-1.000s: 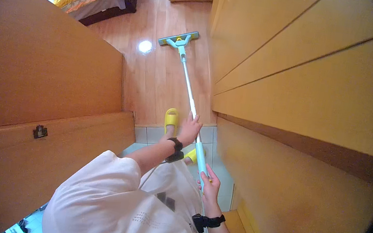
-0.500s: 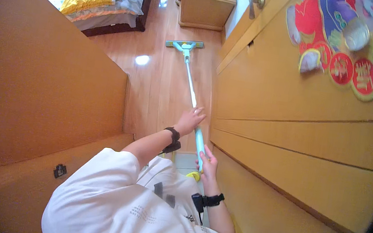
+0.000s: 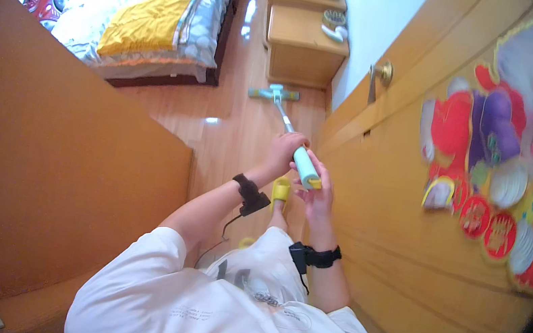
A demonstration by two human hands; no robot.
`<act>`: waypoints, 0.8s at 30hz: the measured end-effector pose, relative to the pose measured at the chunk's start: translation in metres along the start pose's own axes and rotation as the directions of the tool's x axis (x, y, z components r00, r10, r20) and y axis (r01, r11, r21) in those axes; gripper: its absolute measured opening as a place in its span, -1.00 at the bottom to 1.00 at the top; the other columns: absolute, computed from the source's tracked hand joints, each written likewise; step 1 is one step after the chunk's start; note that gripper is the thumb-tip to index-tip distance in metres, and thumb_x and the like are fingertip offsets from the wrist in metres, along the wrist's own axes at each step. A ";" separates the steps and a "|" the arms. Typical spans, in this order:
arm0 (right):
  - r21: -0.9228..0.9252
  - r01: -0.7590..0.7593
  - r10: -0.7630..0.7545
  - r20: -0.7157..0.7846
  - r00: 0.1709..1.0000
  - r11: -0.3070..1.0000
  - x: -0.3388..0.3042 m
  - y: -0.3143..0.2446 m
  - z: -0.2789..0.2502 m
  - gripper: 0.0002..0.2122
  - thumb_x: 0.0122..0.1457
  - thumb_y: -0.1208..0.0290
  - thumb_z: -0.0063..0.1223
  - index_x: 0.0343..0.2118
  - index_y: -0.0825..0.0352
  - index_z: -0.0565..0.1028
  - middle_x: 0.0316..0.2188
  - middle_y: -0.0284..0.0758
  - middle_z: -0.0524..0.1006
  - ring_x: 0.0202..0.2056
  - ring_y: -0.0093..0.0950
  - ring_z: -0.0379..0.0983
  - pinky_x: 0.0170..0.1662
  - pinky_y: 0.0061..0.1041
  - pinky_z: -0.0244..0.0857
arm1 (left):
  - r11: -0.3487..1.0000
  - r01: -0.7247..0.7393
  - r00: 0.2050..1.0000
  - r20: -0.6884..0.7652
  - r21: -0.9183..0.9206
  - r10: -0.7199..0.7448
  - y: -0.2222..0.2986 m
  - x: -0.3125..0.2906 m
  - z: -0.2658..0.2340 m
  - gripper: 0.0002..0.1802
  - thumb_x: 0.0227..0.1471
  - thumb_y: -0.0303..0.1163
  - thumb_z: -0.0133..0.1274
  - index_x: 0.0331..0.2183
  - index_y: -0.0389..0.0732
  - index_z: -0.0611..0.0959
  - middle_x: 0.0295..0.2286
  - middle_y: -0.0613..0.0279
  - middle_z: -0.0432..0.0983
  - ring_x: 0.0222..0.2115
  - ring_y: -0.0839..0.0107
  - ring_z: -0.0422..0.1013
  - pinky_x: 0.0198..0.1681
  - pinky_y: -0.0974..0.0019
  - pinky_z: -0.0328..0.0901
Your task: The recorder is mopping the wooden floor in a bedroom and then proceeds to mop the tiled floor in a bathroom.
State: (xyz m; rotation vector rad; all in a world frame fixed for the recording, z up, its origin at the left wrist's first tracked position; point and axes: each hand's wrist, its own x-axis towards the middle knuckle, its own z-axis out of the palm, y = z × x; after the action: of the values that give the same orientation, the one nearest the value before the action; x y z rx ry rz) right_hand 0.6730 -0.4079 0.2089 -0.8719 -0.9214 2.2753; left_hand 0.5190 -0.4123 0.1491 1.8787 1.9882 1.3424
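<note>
A mop with a mint-green handle and a silver pole slants away from me over the wooden floor. Its flat mint-green head lies on the boards near the base of a wooden nightstand. My left hand is closed round the upper part of the green grip, below the pole. Near the handle's yellow-tipped end, my right hand holds it from beneath, fingers curled along both sides. Black straps with small boxes sit on both wrists.
The wooden nightstand carries a small white object. At far left stands a bed with a yellow cloth. An orange-brown panel flanks me on the left, a decorated door on the right. One foot wears a yellow slipper.
I have moved forward, and the mop head is now closer to the nightstand. The handle's end has come up toward me, and a slippered foot shows ahead. Both hands stay on the mop.
</note>
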 end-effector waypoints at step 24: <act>-0.750 -0.236 0.070 -0.352 0.933 -0.618 0.501 -0.048 -0.029 -0.69 -0.04 0.19 -0.03 -0.22 0.15 0.52 -0.15 -0.28 0.49 -0.09 -0.24 0.39 0.02 0.02 -0.01 | 0.915 0.358 0.823 -0.400 -0.184 -0.403 -0.295 0.397 -0.165 -0.79 -0.11 -0.28 0.08 -0.56 -0.23 0.55 -0.67 0.10 0.41 -0.62 0.21 0.39 -0.55 0.29 0.24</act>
State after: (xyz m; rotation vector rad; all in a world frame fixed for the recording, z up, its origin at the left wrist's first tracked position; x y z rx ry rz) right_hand 0.3788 -0.0320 0.0464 -1.8658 -3.2364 0.3796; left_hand 0.1006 -0.1192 0.2540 1.1101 2.2724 1.7943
